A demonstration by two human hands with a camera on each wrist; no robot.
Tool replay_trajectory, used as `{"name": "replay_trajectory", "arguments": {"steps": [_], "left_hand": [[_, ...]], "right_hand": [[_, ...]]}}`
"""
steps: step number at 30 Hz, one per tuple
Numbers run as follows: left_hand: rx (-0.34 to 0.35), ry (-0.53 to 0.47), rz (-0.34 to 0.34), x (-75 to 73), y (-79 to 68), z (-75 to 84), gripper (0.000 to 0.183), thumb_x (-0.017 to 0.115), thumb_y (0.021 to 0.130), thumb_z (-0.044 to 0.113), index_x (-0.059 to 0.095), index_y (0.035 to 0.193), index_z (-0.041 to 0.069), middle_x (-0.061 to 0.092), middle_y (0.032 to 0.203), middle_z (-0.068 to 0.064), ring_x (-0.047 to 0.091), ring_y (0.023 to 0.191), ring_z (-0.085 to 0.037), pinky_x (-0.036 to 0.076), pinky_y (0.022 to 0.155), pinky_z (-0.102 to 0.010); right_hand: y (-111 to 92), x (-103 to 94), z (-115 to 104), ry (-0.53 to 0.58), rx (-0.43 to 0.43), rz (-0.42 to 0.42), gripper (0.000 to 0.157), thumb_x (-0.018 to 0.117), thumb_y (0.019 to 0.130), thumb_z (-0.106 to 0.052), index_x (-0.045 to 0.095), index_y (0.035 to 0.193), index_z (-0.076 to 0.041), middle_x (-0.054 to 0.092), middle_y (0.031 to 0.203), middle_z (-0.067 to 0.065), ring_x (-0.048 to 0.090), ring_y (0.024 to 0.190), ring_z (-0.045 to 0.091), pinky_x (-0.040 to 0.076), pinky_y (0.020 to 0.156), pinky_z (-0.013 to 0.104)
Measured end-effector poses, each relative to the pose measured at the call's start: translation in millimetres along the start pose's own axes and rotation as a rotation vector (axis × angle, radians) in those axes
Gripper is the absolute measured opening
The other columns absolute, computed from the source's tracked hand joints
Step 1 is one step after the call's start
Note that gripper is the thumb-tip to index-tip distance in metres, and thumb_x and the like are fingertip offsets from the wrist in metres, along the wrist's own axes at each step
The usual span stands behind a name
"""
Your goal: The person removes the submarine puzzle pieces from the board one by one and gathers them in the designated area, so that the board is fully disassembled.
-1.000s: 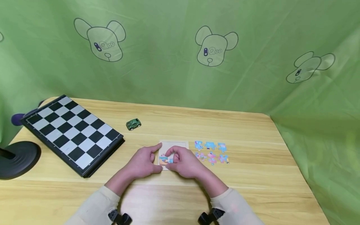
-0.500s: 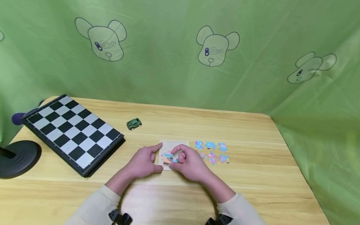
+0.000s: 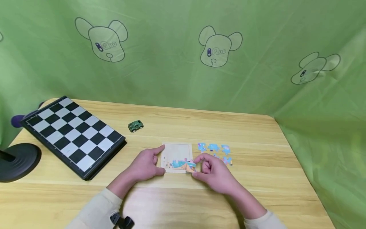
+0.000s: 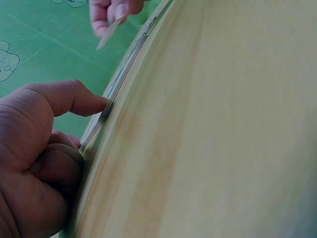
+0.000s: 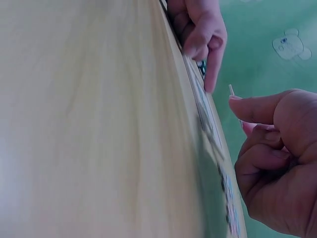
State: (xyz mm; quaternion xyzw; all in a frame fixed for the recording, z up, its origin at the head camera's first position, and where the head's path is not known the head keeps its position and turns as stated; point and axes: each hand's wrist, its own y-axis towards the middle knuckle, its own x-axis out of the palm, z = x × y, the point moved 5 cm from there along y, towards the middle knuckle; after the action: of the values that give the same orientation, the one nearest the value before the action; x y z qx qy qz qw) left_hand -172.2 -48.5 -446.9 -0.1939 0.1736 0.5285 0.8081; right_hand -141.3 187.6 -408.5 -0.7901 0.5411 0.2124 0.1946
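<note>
A light wooden puzzle board [image 3: 175,151] lies on the table, with blue and orange pieces [image 3: 178,164] along its lower part. My left hand [image 3: 145,165] touches its left edge, thumb and index finger spread, the other fingers curled under. Over the board's lower right corner, my right hand [image 3: 213,171] pinches an orange and blue puzzle piece [image 3: 190,169] between thumb and index finger. In the left wrist view that puzzle piece [image 4: 110,35] is seen tilted and raised above the board; the right wrist view shows just its thin edge.
Loose puzzle pieces [image 3: 213,147] lie right of the board, partly hidden by the right hand. A green toy car [image 3: 135,126] stands behind. At left are a chessboard [image 3: 77,133] and a round black base [image 3: 21,163]. Green fabric [image 3: 171,63] hangs behind the table.
My right hand has carried the pinched piece from the board's lower left to its lower right corner, uncovering the blue pieces between. The left hand has stayed at the board's left edge.
</note>
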Motion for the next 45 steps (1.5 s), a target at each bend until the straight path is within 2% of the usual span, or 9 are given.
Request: {"name": "replay_trajectory", "arguments": {"steps": [3,8,11,15,16,17,27,36,45], "left_hand": [[0.001,0.002,0.002,-0.5,0.2,0.2,0.093,0.083,0.069,0.007,0.041,0.151,0.002,0.033,0.050,0.005,0.029,0.043,-0.010,0.035,0.048,-0.029],[0.002,0.005,0.001,-0.4,0.3,0.4,0.093,0.083,0.069,0.007,0.041,0.151,0.001,0.033,0.050,0.005,0.029,0.043,-0.010,0.035,0.049,-0.029],[-0.002,0.006,0.003,-0.3,0.0,0.5,0.093,0.083,0.069,0.007,0.041,0.151,0.002,0.033,0.051,0.005,0.028,0.043,-0.010,0.035,0.049,-0.029],[-0.005,-0.001,0.003,0.3,-0.4,0.8,0.093,0.083,0.069,0.006,0.040,0.151,0.002,0.033,0.051,0.005,0.028,0.043,-0.010,0.034,0.048,-0.029],[-0.006,-0.003,0.003,0.4,-0.5,0.8,0.093,0.083,0.069,0.006,0.040,0.151,0.002,0.033,0.051,0.005,0.028,0.043,-0.010,0.034,0.048,-0.029],[-0.006,-0.005,0.002,0.5,-0.5,0.8,0.093,0.083,0.069,0.006,0.040,0.151,0.002,0.033,0.051,0.005,0.028,0.043,-0.010,0.035,0.049,-0.029],[-0.017,-0.004,0.005,0.8,-0.7,0.6,0.093,0.083,0.068,0.007,0.041,0.151,0.002,0.033,0.051,0.005,0.028,0.044,-0.010,0.034,0.049,-0.029],[-0.012,-0.002,0.006,0.3,-1.0,1.0,0.092,0.082,0.068,0.007,0.041,0.151,0.002,0.033,0.052,0.005,0.028,0.045,-0.010,0.033,0.049,-0.028],[-0.014,-0.013,0.005,0.1,-1.3,1.1,0.093,0.083,0.068,0.007,0.041,0.151,0.002,0.034,0.053,0.005,0.029,0.046,-0.010,0.034,0.050,-0.029]], "right_hand": [[-8,-7.9,8,-0.010,0.027,0.007,0.031,0.081,0.083,-0.007,0.064,0.109,-0.012,0.033,0.061,-0.006,0.032,0.056,0.007,0.044,0.084,0.033],[-18,-16.7,19,-0.021,0.040,-0.003,0.031,0.081,0.083,-0.007,0.063,0.108,-0.007,0.035,0.063,-0.005,0.035,0.057,0.008,0.042,0.074,0.029],[-22,-19.2,24,-0.021,0.049,-0.025,0.031,0.081,0.083,-0.007,0.063,0.108,-0.006,0.036,0.063,-0.005,0.035,0.056,0.007,0.043,0.081,0.024],[-27,-20.2,29,-0.021,0.057,-0.057,0.033,0.081,0.083,-0.009,0.062,0.110,-0.003,0.038,0.063,-0.005,0.036,0.056,0.007,0.044,0.081,0.024],[-27,-20.0,31,-0.015,0.059,-0.062,0.033,0.081,0.083,-0.009,0.062,0.111,-0.002,0.038,0.063,-0.005,0.036,0.056,0.008,0.044,0.076,0.026],[-28,-19.8,32,-0.008,0.059,-0.066,0.034,0.080,0.084,-0.008,0.062,0.112,-0.002,0.037,0.064,-0.004,0.036,0.056,0.008,0.044,0.073,0.027],[-28,-20.0,35,0.001,0.045,-0.077,0.033,0.080,0.084,-0.009,0.062,0.112,-0.002,0.037,0.064,-0.005,0.036,0.056,0.008,0.046,0.075,0.029],[-27,-19.4,37,0.005,0.062,-0.075,0.035,0.080,0.083,-0.007,0.063,0.112,-0.002,0.035,0.061,-0.006,0.033,0.054,0.007,0.046,0.089,0.032],[-27,-19.6,35,0.008,0.058,-0.075,0.036,0.082,0.081,-0.008,0.063,0.111,-0.001,0.035,0.062,-0.005,0.034,0.055,0.007,0.046,0.084,0.030]]}}
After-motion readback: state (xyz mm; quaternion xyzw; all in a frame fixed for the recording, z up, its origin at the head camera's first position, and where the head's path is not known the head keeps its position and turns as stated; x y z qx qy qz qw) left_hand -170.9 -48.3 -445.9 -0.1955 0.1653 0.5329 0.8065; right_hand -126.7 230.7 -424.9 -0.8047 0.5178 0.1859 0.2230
